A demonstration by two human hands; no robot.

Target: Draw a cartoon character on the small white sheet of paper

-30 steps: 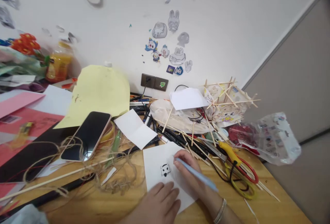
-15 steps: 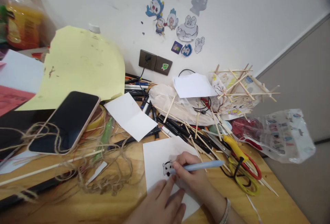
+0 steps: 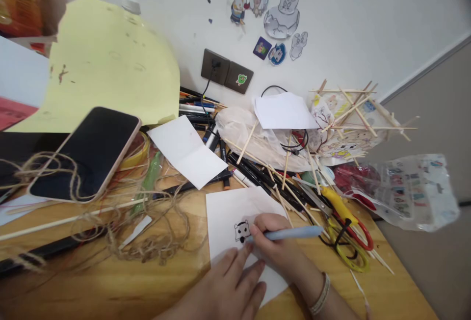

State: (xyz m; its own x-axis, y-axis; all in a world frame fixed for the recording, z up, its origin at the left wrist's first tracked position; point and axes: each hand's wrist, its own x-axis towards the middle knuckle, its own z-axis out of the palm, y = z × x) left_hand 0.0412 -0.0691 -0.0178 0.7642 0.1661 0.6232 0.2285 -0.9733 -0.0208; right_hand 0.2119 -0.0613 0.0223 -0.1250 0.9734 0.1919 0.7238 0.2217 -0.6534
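My right hand (image 3: 274, 244) grips a light blue pen (image 3: 294, 232), its tip end beside a small black-and-white animal drawing (image 3: 242, 230). The drawing is on a white sheet of paper (image 3: 224, 212) lying on the wooden table. My left hand (image 3: 235, 280) rests flat on the lower part of this sheet, its fingers stretched out and slightly apart, the fingertips just below the drawing. Whether the pen tip touches the paper cannot be made out.
Left of the sheet lie tangled twine (image 3: 158, 246) and a phone (image 3: 88, 153). Behind are black markers (image 3: 265, 182) and a folded white paper (image 3: 187, 150). Yellow-handled scissors (image 3: 340, 205), a plastic bag (image 3: 415, 192) and a stick-and-paper lantern (image 3: 349, 123) are on the right.
The camera view has tilted down a little, so the wall and table items sit higher or shifted. Both hands stay at the drawing, the pen still held, with barely any movement on the sheet.
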